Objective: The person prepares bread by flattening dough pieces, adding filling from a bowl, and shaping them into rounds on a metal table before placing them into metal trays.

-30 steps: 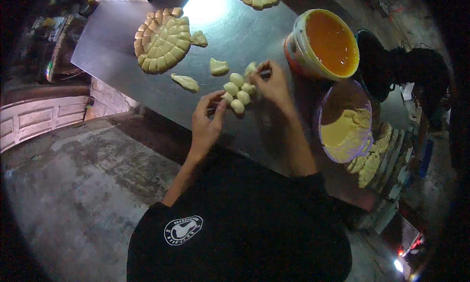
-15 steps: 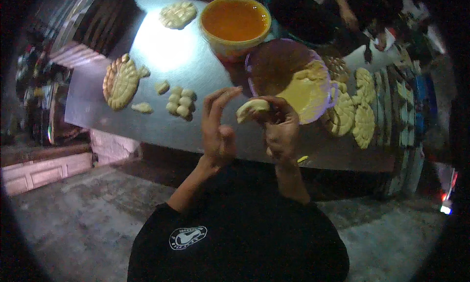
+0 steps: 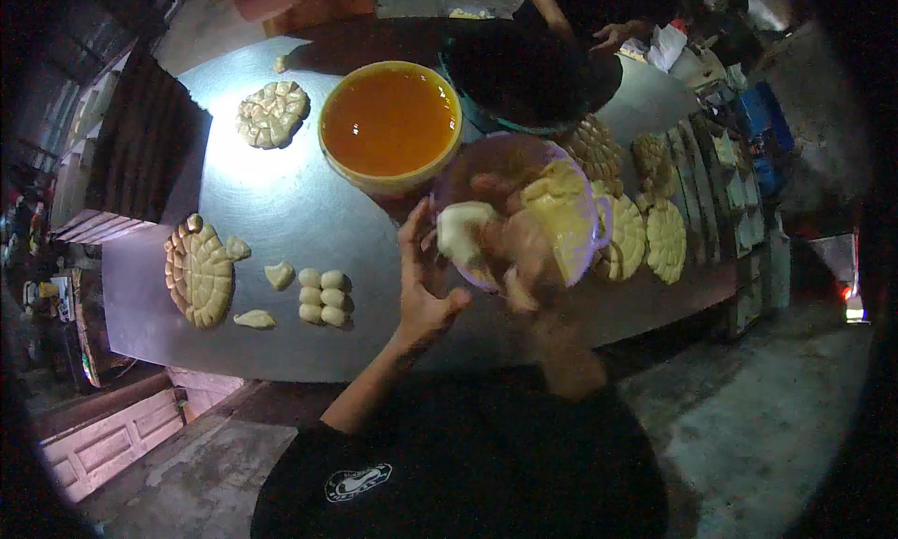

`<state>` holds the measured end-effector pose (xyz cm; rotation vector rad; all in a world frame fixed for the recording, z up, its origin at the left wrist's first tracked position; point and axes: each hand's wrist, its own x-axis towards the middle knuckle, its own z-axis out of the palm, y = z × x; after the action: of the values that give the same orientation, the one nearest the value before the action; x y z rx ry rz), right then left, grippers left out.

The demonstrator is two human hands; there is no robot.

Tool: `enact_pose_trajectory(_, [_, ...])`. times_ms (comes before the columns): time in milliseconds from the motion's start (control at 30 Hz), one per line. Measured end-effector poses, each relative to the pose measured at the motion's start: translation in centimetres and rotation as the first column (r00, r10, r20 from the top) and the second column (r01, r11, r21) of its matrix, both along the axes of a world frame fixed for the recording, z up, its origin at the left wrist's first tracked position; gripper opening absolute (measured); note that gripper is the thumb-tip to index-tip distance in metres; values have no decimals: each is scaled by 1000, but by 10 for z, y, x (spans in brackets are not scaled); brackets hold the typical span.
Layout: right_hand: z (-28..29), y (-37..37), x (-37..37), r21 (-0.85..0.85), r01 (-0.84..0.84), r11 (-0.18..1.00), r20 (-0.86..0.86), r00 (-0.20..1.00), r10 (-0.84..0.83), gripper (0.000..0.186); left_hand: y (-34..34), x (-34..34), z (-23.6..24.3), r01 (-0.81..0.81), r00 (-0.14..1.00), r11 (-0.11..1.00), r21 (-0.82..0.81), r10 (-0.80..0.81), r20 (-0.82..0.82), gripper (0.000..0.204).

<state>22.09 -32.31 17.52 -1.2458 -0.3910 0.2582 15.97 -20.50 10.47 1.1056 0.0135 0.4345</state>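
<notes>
A pale piece of dough (image 3: 461, 232) is up between my hands, in front of the purple-rimmed bowl (image 3: 600, 223) holding a yellow paste (image 3: 558, 211). My right hand (image 3: 526, 256) is smeared by motion; its fingers curl at the dough's right side and appear to grip it. On the dough's left, my left hand (image 3: 423, 282) has its fingers stretched up and its thumb apart. Whether the left fingers touch the dough is hard to tell. Left of my hands, several small dough balls (image 3: 322, 297) sit in a cluster on the metal table (image 3: 267, 347).
A tub (image 3: 326, 162) of orange liquid and a dark basin (image 3: 491, 118) stand behind. Round clusters of dough (image 3: 199, 275) lie left, at the back (image 3: 272, 114) and right (image 3: 666, 241). Stacked trays (image 3: 131, 155) rise at the left. Another person's hand (image 3: 617, 36) is beyond the basin.
The head view has shifted, so the table sits lower and farther left. My right hand has moved and blurred, bringing the dough closer to my left hand's fingers.
</notes>
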Motion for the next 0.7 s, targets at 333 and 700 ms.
enact_pose_trajectory(333, [-116,-27,300,-978,56,201,91,981,169,62,85,23,-22,316,879,937,-146,-347,-327,21])
enact_pose_trajectory(700, [-82,-24,246,-896,120,428,92,992,-87,57,102,44,-10,376,824,890,-256,-448,-346,23])
